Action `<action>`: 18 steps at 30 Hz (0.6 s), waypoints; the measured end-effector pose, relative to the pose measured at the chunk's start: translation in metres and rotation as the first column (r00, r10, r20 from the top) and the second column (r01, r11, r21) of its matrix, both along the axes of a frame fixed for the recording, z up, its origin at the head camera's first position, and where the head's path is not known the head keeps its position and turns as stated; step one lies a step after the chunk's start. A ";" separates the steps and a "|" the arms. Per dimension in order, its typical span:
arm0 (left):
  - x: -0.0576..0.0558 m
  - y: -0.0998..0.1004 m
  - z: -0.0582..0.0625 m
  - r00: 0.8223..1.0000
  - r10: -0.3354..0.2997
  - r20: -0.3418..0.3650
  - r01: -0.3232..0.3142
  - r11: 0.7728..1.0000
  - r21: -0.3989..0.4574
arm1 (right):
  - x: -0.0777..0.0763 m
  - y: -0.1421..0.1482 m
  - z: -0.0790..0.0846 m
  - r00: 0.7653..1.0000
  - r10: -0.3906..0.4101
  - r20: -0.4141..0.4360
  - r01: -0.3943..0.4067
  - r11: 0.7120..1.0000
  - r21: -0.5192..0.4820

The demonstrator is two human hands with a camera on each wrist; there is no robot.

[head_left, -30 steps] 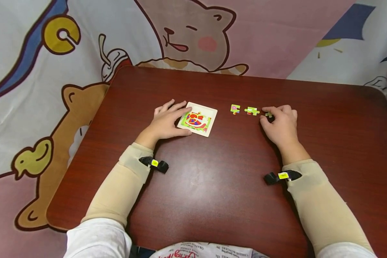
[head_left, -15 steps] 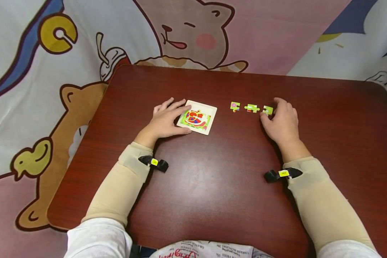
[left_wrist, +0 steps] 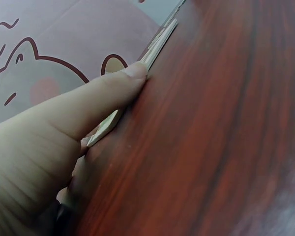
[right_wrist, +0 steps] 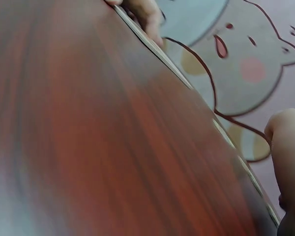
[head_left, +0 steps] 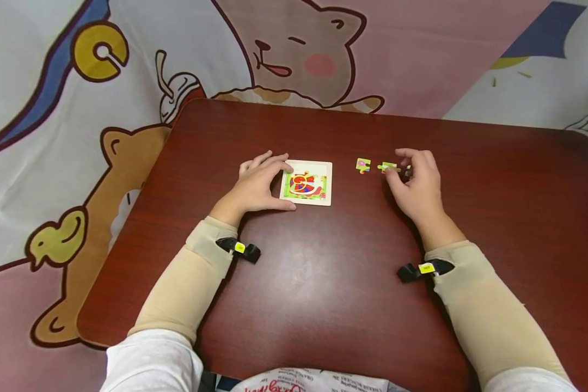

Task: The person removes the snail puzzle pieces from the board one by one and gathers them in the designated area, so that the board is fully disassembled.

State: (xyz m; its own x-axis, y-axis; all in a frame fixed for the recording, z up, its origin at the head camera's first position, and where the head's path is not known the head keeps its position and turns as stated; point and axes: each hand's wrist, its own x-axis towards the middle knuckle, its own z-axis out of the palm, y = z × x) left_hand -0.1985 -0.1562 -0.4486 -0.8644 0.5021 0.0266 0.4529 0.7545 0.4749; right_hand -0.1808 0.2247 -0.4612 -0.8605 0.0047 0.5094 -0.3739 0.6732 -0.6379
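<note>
A square wooden jigsaw board (head_left: pixel 326 199) with a red snail picture lies left of centre in the head view. My left hand (head_left: pixel 257 188) holds its left side, thumb at the near edge and index finger at the far edge. In the left wrist view the thumb (left_wrist: pixel 105 93) presses along the board's rim (left_wrist: pixel 160 44). My right hand (head_left: pixel 418 182) hovers at a row of loose jigsaw pieces, thumb and fingers apart. Its thumb overlaps the middle piece (head_left: pixel 386 166). Another piece (head_left: pixel 408 170) shows partly between thumb and fingers. The leftmost piece (head_left: pixel 363 165) lies uncovered.
Everything lies on a dark red-brown table (head_left: pixel 294 305) with rounded corners. Behind it hangs a cartoon-printed cloth (head_left: pixel 402 54). Black wrist straps (head_left: pixel 237 248) with yellow labels sit on both forearms.
The board has turned slightly, its edges now squarer to the view. My right hand has moved left from the rightmost piece to over the middle one. The left hand keeps its hold.
</note>
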 end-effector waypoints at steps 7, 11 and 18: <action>0.000 0.000 0.004 1.000 0.018 -0.007 -0.018 0.999 -0.037 | -0.018 -0.056 0.011 0.976 0.213 -0.049 -0.213 0.977 -0.015; 0.005 0.001 0.001 1.000 0.007 0.020 -0.006 0.998 -0.059 | -0.017 -0.083 0.015 0.958 0.285 0.038 -0.284 0.958 -0.035; 0.005 -0.001 0.002 1.000 0.015 0.018 -0.014 0.997 -0.069 | -0.020 -0.111 0.023 0.929 0.354 0.112 -0.354 0.935 -0.021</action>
State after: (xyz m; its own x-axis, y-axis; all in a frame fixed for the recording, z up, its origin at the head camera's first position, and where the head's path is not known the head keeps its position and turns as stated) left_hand -0.1936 -0.1572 -0.4462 -0.8717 0.4894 -0.0236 0.4333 0.7924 0.4294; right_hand -0.2008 0.1140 -0.4377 -0.8578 -0.3105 0.4097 -0.5140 0.5102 -0.6895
